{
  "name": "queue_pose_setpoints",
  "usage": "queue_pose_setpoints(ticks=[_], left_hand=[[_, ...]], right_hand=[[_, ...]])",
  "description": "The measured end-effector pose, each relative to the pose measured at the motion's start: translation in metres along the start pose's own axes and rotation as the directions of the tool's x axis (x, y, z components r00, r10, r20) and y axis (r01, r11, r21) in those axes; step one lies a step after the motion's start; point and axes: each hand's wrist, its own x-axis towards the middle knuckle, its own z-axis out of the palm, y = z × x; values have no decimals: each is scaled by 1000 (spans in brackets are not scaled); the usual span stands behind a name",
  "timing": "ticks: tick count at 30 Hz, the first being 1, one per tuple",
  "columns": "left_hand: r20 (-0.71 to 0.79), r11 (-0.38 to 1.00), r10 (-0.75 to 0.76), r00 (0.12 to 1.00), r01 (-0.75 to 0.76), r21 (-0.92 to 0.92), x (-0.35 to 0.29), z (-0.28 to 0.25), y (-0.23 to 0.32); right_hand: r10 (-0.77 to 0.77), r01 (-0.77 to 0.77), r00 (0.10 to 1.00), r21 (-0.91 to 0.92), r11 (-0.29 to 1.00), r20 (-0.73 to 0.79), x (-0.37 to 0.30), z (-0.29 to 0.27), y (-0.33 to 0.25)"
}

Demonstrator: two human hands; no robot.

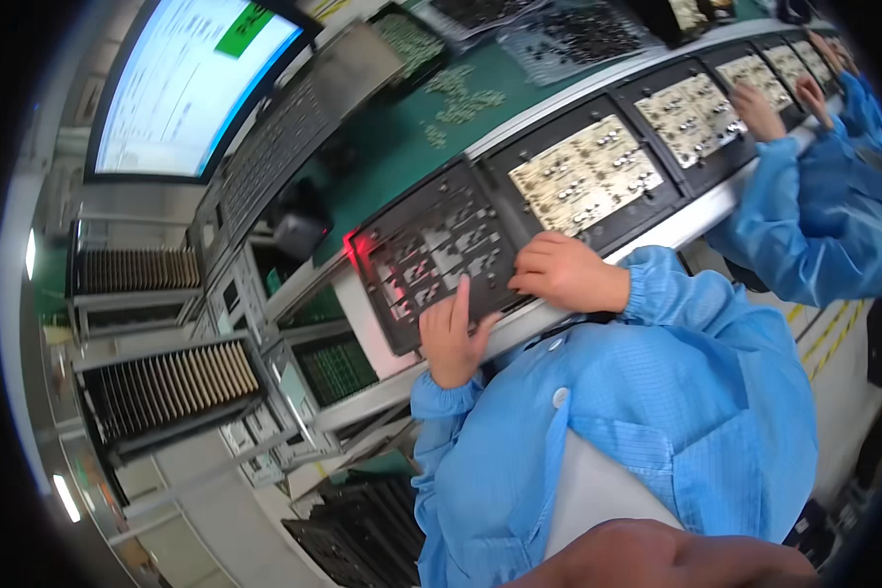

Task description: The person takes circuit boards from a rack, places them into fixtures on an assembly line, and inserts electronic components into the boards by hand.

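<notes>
A black carrier tray [480, 257] with a grid of cut-outs and grey patches lies in front of me, tilted in the view. On its near edge rests my left hand [449, 338], fingers stretched out and thumb apart. My right hand [570, 274] has its fingers curled over the tray's right near corner; the fingertips are partly hidden. Red light falls on the tray's left end. To the right, another black carrier [668, 192] holds a pale gold circuit panel [588, 174] with small dark and silver parts, close to my right hand.
More loaded carriers [691, 113] continue rightward along the rail, where a co-worker's hands [758, 113] reach in. Behind lie a keyboard [274, 147], a monitor [191, 88], scattered small parts [461, 98] and bags of dark parts [583, 41]. Slotted board racks [171, 387] stand left.
</notes>
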Motion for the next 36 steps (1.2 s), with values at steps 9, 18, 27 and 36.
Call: queue_pose_setpoints(ticks=[9,18,27,36], left_hand=[[-240,820,-499,833,543,179,-6,-41,-111],[-444,957,-209,871,276,92,-9,-145,-168],[-873,310,235,428,818,485,-34,-495,-304],[-881,871,305,361,268,412,-135,-626,-429]], right_hand=[[11,-11,987,-1,1000,-161,36,42,11],[172,-155,975,130,979,-137,39,29,-12],[260,-262,949,14,965,-178,22,38,-14],[92,-83,974,55,995,-205,35,58,10]])
